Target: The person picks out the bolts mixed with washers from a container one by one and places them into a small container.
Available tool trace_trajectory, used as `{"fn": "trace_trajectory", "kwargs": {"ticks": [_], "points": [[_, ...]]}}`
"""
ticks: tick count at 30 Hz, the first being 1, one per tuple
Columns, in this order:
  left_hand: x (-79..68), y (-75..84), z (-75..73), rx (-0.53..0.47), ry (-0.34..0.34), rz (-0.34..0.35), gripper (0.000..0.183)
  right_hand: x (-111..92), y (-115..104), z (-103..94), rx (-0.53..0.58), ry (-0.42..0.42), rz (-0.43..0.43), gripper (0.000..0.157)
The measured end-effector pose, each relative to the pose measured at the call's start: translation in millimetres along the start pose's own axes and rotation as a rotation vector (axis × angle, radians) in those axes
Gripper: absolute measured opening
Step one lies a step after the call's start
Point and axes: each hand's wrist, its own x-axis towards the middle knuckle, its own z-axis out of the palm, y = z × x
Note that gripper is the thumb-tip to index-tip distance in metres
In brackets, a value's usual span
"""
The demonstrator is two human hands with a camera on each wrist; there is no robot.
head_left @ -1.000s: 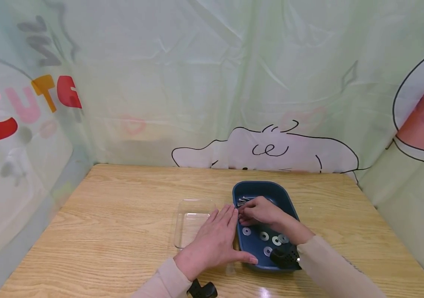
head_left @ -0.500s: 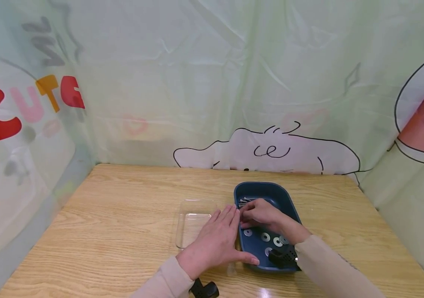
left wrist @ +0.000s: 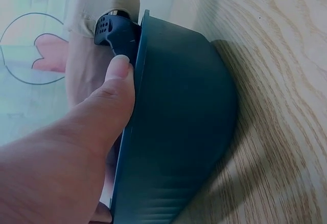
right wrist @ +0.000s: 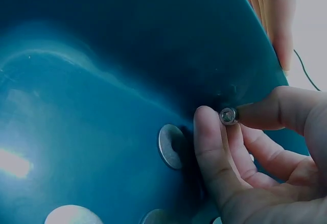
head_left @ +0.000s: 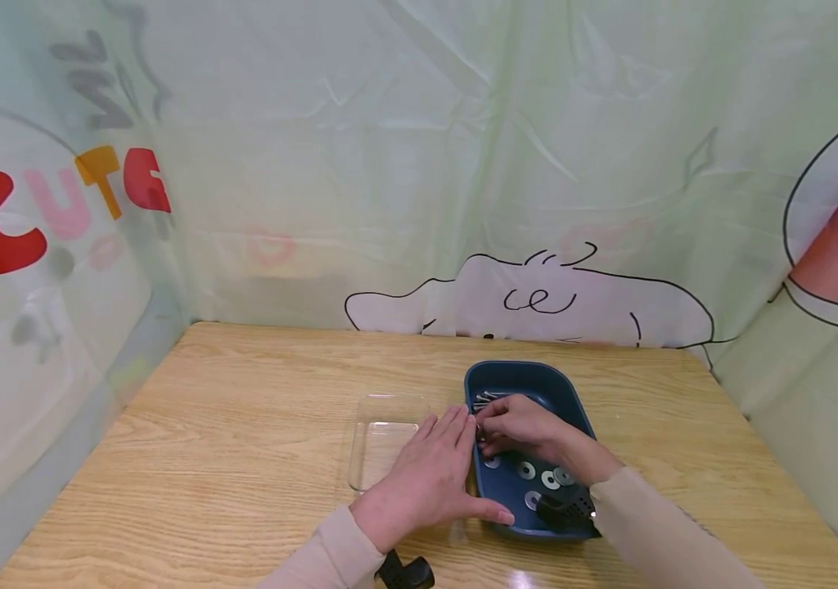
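A blue plastic bin (head_left: 515, 507) holds several metal washers (head_left: 526, 470) and, toward its far left, a few screws (head_left: 484, 398). My right hand (head_left: 525, 427) reaches inside by the left wall. In the right wrist view its thumb and finger pinch a socket-head screw (right wrist: 228, 116), whose recessed head faces the camera; the shank is hidden by the fingers. A washer (right wrist: 170, 146) leans near those fingertips. Along the bin's left rim, my left hand (head_left: 430, 483) rests with fingers straight, its thumb (left wrist: 118, 71) touching the rim in the left wrist view.
A clear plastic tray (head_left: 376, 442) sits left of the bin, partly behind my left hand. The wooden table (head_left: 242, 442) extends on both sides. A printed curtain (head_left: 316, 204) hangs behind it. Black wrist cameras (head_left: 566, 509) are worn on both wrists.
My right fingers shift slightly within the bin, and a bit of metal now shows between them. The left hand stays at the rim. The head view drifts a little.
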Motion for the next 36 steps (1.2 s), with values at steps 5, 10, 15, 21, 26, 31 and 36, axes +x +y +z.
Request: {"fn": "trace_trajectory", "kwargs": {"ticks": [5, 10, 15, 21, 26, 31, 36], "points": [[-0.1, 1.5, 0.0, 0.003, 0.001, -0.002, 0.121, -1.3, 3.3, -4.6, 0.034, -0.042, -0.032, 0.031], [-0.1, 2.3, 0.0, 0.008, 0.006, 0.002, 0.121, -1.5, 4.5, -8.6, 0.077, -0.073, -0.040, 0.034], [-0.4, 2.3, 0.1, 0.009, 0.009, -0.001, 0.121, -3.7, 2.4, -10.2, 0.096, -0.073, -0.045, 0.031], [-1.4, 2.1, -0.3, -0.007, 0.008, -0.015, 0.122, -11.0, -3.9, -11.5, 0.098, -0.081, -0.089, 0.028], [-2.7, 2.4, -2.0, -0.055, -0.001, -0.027, 0.122, -16.6, -11.2, -13.3, 0.103, -0.105, -0.140, 0.027], [-4.0, 0.3, -6.5, -0.080, 0.006, -0.031, 0.120, -21.0, -18.5, -14.4, 0.092, -0.109, -0.167, 0.027], [-7.8, -5.3, -11.9, -0.065, 0.043, -0.041, 0.119, -23.4, -24.3, -14.1, 0.100, -0.108, -0.175, 0.029]]}}
